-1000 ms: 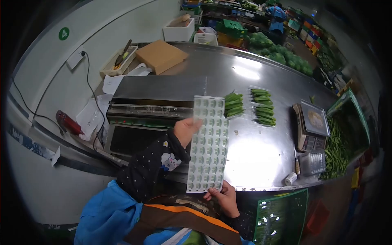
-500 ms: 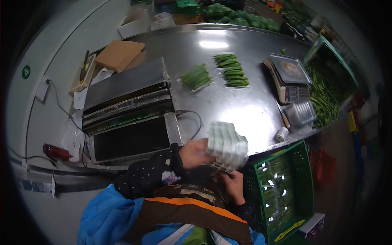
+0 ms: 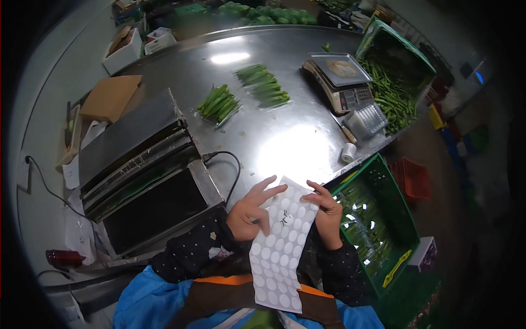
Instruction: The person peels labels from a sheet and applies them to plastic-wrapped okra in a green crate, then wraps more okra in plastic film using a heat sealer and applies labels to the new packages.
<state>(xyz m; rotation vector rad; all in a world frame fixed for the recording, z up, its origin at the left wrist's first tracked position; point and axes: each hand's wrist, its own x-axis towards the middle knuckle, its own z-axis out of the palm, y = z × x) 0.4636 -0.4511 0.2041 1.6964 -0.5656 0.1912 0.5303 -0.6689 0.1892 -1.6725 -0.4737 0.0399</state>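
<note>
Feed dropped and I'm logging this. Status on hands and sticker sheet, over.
Left hand and right hand both grip sticker sheet. White dots face camera, handwriting near top. Nothing across it; green crate beside right hand.

Can't read handwritten mark on sticker sheet (image 3: 279, 247): too small. Same w/ digits on scale (image 3: 342, 82) display. Can't tell greens (image 3: 257, 12) at top edge: cut off, blurry.

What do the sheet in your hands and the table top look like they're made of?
The sheet looks like thin paper or film, matte white with rows of round labels; it curves limply where the left hand and right hand hold it. The table top is probably stainless steel: smooth grey, with bright lamp glare.
</note>
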